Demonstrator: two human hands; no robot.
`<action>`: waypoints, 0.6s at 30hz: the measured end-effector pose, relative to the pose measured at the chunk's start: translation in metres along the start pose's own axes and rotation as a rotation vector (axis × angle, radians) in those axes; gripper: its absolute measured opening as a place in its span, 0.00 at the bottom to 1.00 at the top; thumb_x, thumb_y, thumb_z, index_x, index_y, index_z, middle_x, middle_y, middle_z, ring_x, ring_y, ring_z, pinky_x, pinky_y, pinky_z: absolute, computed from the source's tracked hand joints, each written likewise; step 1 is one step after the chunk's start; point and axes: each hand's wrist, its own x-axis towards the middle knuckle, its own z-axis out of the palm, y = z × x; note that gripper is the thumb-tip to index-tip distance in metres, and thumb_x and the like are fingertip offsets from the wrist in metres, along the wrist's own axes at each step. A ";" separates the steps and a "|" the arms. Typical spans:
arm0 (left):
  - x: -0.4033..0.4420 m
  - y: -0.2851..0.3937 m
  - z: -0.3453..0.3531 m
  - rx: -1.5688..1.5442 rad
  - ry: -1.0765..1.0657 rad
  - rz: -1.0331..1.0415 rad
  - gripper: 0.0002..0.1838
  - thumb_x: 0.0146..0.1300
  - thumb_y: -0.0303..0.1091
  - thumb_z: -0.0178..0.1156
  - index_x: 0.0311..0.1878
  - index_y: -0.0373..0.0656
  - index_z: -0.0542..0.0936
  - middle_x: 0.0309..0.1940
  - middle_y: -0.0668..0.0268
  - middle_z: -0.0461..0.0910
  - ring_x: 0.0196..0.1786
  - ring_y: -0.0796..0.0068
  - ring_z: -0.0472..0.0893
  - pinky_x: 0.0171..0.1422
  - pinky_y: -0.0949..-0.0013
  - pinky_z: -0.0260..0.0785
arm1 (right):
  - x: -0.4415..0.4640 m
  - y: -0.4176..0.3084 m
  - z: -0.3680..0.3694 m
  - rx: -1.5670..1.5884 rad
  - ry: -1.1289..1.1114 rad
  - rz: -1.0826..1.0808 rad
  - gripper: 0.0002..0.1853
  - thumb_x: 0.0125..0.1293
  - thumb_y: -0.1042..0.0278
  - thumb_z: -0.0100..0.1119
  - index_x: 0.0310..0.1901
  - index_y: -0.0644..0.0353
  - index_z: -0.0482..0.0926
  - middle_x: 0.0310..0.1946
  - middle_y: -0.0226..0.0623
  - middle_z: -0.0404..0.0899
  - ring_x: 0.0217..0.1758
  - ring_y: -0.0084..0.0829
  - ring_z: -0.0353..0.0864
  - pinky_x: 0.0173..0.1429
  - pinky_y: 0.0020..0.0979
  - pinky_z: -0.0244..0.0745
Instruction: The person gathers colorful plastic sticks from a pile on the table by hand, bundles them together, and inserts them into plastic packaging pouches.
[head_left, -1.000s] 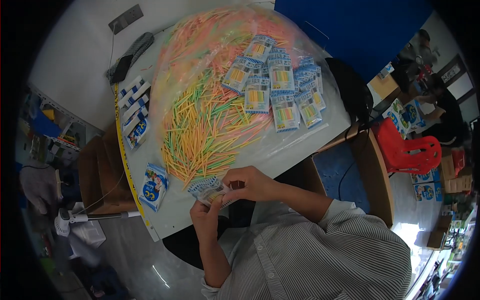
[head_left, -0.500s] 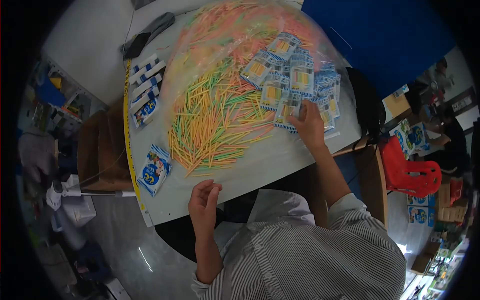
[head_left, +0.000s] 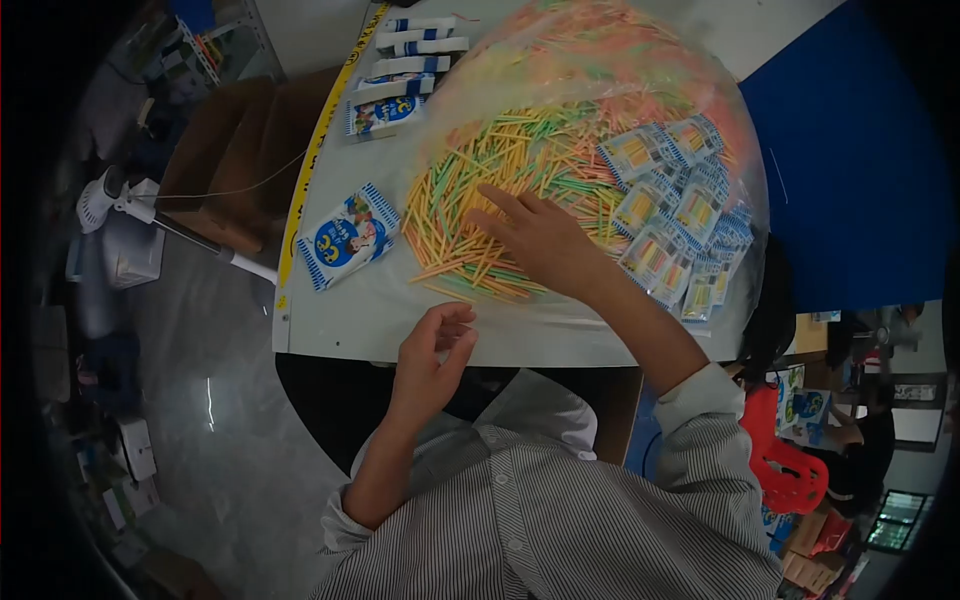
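My right hand [head_left: 535, 240] reaches over a heap of thin candy-coloured sticks [head_left: 470, 225], yellow, green, pink and orange. Its fingers are stretched out, with the tips on or just above the sticks, and no grip shows. My left hand [head_left: 432, 358] hovers at the near table edge, just below the heap, its fingers loosely curled, the thumb apart and nothing visible in it. Small clear packets [head_left: 655, 240] with blue striped ends, sticks inside, lie piled right of my right hand. A blue and white printed bag [head_left: 348, 238] lies flat to the left.
A large clear plastic sheet or bag [head_left: 745, 120] surrounds the heap. Several folded blue and white bags [head_left: 400, 85] lie at the far left of the table [head_left: 330, 325]. Yellow tape [head_left: 318, 150] runs along its left edge. A red chair [head_left: 785, 465] stands at right, near another person.
My right hand has left the packet pile and moved left over the loose sticks. My left hand remains by the near edge. The camera view has shifted and turned.
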 end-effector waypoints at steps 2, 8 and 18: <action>-0.002 -0.003 -0.008 -0.012 0.010 -0.021 0.13 0.56 0.27 0.52 0.45 0.38 0.69 0.37 0.63 0.75 0.39 0.77 0.75 0.44 0.75 0.66 | 0.019 0.004 0.002 0.005 -0.165 -0.035 0.31 0.43 0.76 0.57 0.54 0.51 0.63 0.58 0.38 0.55 0.48 0.36 0.68 0.44 0.34 0.69; 0.000 -0.003 -0.019 -0.057 0.038 -0.052 0.13 0.56 0.27 0.52 0.45 0.38 0.69 0.37 0.63 0.75 0.38 0.77 0.75 0.44 0.75 0.66 | 0.060 0.017 0.001 0.126 -0.412 -0.003 0.24 0.44 0.74 0.57 0.48 0.55 0.68 0.40 0.39 0.67 0.42 0.37 0.70 0.40 0.34 0.69; 0.008 -0.005 -0.021 -0.093 0.013 -0.003 0.10 0.60 0.28 0.48 0.43 0.35 0.70 0.36 0.62 0.76 0.39 0.76 0.76 0.45 0.76 0.66 | 0.041 0.049 0.001 0.353 -0.077 0.024 0.10 0.48 0.67 0.58 0.33 0.61 0.75 0.27 0.39 0.73 0.31 0.36 0.74 0.35 0.33 0.68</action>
